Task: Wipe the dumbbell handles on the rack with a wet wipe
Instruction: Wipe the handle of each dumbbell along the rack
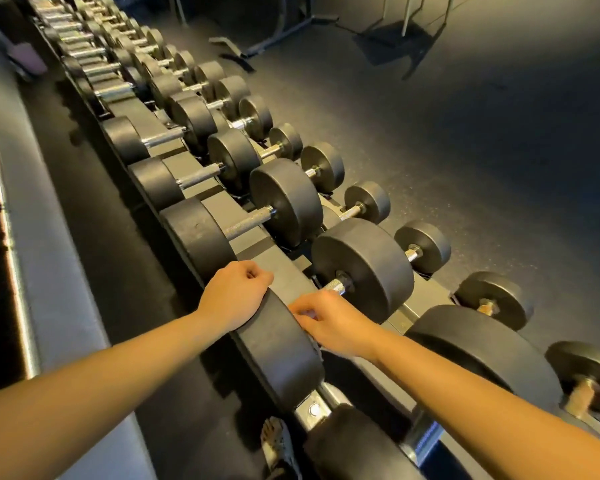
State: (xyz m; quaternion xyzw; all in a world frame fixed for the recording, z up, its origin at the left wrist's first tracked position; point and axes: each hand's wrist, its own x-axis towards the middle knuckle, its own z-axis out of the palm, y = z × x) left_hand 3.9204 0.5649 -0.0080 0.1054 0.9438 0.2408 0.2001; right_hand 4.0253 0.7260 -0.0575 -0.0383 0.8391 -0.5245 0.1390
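The handle (334,287) pokes out as bare steel just beyond the right hand (329,322), whose fingers curl tightly round it with a white wipe (303,314) bunched beneath them. The left hand (234,296) curls over the near weight (281,355) on the rack (314,408).

The room is dim. Warm yellow light from above falls on the forearms (118,375) and glints on the chrome handles (248,221). The floor (465,150) holds a cooler grey pool of light. A strip (0,188) at the left edge glares. The wide lens bends the rack (253,245). The far dumbbells (84,53) are soft, and the dumbbell (582,393) at the lower right is blurred.
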